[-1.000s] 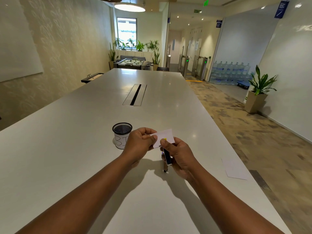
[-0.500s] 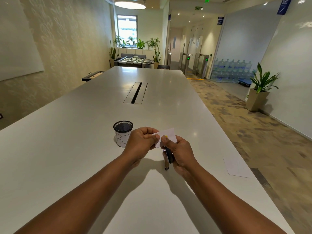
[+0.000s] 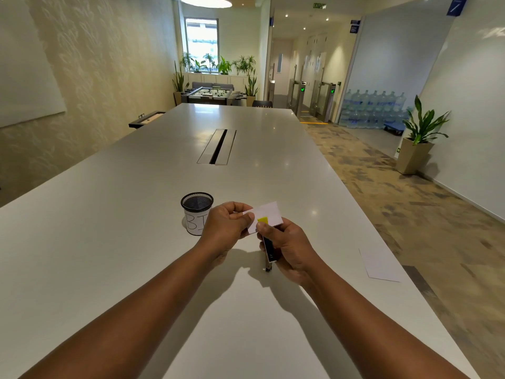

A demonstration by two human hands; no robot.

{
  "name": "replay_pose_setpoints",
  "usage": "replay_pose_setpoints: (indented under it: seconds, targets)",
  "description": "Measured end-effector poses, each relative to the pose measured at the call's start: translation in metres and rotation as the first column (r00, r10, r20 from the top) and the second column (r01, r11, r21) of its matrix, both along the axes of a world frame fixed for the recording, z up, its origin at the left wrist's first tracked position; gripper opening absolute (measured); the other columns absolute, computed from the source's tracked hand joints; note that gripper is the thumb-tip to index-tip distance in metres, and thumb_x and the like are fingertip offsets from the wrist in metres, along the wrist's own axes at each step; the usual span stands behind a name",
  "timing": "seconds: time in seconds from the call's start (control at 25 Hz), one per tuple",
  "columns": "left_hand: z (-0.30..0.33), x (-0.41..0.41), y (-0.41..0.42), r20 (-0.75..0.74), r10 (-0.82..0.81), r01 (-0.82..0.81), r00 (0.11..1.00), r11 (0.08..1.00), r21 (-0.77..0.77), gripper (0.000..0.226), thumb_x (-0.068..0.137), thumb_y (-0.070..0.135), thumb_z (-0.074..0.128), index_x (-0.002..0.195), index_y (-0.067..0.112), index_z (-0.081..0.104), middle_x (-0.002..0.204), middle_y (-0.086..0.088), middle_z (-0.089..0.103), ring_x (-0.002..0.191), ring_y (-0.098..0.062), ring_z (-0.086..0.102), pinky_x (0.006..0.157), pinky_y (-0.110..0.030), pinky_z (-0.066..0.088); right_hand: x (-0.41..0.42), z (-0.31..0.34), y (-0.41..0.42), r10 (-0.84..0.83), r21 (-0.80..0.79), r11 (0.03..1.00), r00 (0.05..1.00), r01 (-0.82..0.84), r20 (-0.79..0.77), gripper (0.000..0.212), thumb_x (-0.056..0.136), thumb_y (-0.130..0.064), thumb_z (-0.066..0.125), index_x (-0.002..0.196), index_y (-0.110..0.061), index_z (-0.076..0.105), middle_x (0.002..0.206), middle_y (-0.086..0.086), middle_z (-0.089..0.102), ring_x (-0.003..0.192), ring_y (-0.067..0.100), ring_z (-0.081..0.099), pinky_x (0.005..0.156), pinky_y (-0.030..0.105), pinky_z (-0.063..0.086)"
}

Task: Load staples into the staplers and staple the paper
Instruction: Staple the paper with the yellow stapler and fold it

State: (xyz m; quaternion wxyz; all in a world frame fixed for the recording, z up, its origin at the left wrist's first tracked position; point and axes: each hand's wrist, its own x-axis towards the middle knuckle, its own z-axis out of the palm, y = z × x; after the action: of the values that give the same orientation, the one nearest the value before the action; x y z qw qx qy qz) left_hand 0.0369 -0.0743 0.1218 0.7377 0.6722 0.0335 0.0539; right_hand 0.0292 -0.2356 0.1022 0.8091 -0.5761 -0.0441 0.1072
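Both forearms reach in from the bottom corners of the frame and meet just below the centre, above the long white table (image 3: 114,242). The left hand (image 3: 224,224) sits a little left of centre with its back toward the camera, fingers curled inward and thumb pressed against them, pinching the left edge of a small white paper (image 3: 269,214). The paper is held clear of the tabletop, tilted slightly, its right part free and rising toward the upper right of the hands. The right hand (image 3: 288,246) lies just right of and below the left, its fingers wrapped around a slim black stapler (image 3: 269,248), with the thumb laid along the top near the front end. The stapler points away from the camera, its yellow tip (image 3: 263,220) overlapping the lower left part of the paper; whether the paper sits between the stapler's halves cannot be told from this view. The stapler's rear end sticks out below the right hand, above the hands' shadow on the table. Just left of the left hand, a black mesh cup (image 3: 196,212) with a white label stands upright on the table. Near the table's right edge, in the lower right of the frame, a second white sheet (image 3: 378,265) lies flat, well apart from both hands.
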Motion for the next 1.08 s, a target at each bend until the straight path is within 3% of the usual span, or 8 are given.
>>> replay_pose_setpoints:
  seconds: [0.12,0.2,0.28,0.4,0.52,0.64,0.84,1.08]
  targets:
    - [-0.007,0.008,0.002,-0.029,0.100,-0.101,0.995,0.994,-0.035,0.007,0.094,0.005,0.068,0.095,0.012,0.071,0.088,-0.007,0.079,0.081,-0.019,0.075,0.069,-0.030,0.064,0.006,-0.004,-0.012,-0.053,-0.115,0.992,0.999,0.054,0.015,0.026,0.083,-0.012,0.081,0.106,-0.004,0.072,0.082,0.004,0.070,0.070,0.016,0.063,0.065,0.029,0.053]
    - [-0.010,0.014,0.005,-0.080,0.144,-0.149,0.986,0.987,-0.066,0.007,0.094,0.006,0.067,0.098,0.012,0.070,0.095,-0.009,0.076,0.080,-0.016,0.073,0.062,-0.024,0.059,0.012,-0.010,-0.023,-0.193,-0.303,0.930,0.978,0.208,0.080,0.024,0.079,-0.018,0.085,0.097,-0.006,0.073,0.076,0.003,0.065,0.068,0.017,0.059,0.065,0.032,0.049]
    - [-0.015,0.019,0.007,-0.117,0.152,-0.163,0.981,0.982,-0.095,0.007,0.094,0.006,0.067,0.098,0.012,0.069,0.096,-0.009,0.076,0.078,-0.014,0.074,0.061,-0.022,0.058,0.021,-0.020,-0.038,-0.310,-0.559,0.730,0.919,0.393,0.242,0.025,0.075,-0.030,0.087,0.085,-0.012,0.071,0.065,-0.003,0.061,0.059,0.015,0.054,0.059,0.030,0.046]
    - [-0.021,0.023,0.007,-0.144,0.150,-0.165,0.978,0.981,-0.100,0.007,0.094,0.005,0.067,0.097,0.012,0.069,0.097,-0.011,0.075,0.081,-0.017,0.073,0.064,-0.024,0.058,0.031,-0.038,-0.053,-0.247,-0.802,0.343,0.870,0.490,0.426,0.036,0.078,-0.044,0.078,0.077,-0.011,0.064,0.065,0.003,0.065,0.063,0.024,0.060,0.061,0.036,0.047]
    - [-0.026,0.027,0.005,-0.169,0.132,-0.150,0.977,0.984,-0.100,0.008,0.095,0.006,0.067,0.097,0.012,0.069,0.099,-0.012,0.075,0.086,-0.020,0.072,0.072,-0.029,0.061,0.040,-0.058,-0.060,-0.192,-0.861,0.167,0.872,0.481,0.451,0.043,0.084,-0.047,0.067,0.066,-0.014,0.046,0.061,0.004,0.056,0.063,0.033,0.055,0.055,0.035,0.037]
    - [-0.029,0.030,0.003,-0.197,0.123,-0.145,0.973,0.984,-0.105,0.008,0.095,0.006,0.067,0.099,0.012,0.070,0.100,-0.012,0.076,0.088,-0.021,0.072,0.076,-0.030,0.062,0.048,-0.071,-0.062,-0.161,-0.889,0.089,0.887,0.449,0.432,0.039,0.088,-0.045,0.062,0.071,-0.014,0.045,0.072,0.008,0.062,0.069,0.035,0.060,0.058,0.032,0.035]
    - [-0.034,0.037,0.003,-0.208,0.108,-0.134,0.972,0.984,-0.116,0.009,0.095,0.006,0.067,0.102,0.012,0.071,0.103,-0.012,0.076,0.095,-0.023,0.073,0.079,-0.032,0.061,0.054,-0.077,-0.064,-0.121,-0.911,0.073,0.910,0.407,0.397,0.035,0.087,-0.043,0.065,0.078,-0.014,0.048,0.088,0.014,0.068,0.084,0.037,0.066,0.064,0.032,0.038]
    - [-0.031,0.036,-0.002,-0.191,0.093,-0.117,0.977,0.986,-0.116,0.009,0.094,0.006,0.069,0.100,0.012,0.072,0.102,-0.012,0.077,0.091,-0.022,0.073,0.078,-0.031,0.061,0.049,-0.073,-0.066,-0.122,-0.928,0.071,0.926,0.367,0.357,0.055,0.081,-0.067,0.066,0.090,-0.015,0.049,0.092,0.009,0.067,0.090,0.034,0.067,0.065,0.033,0.039]
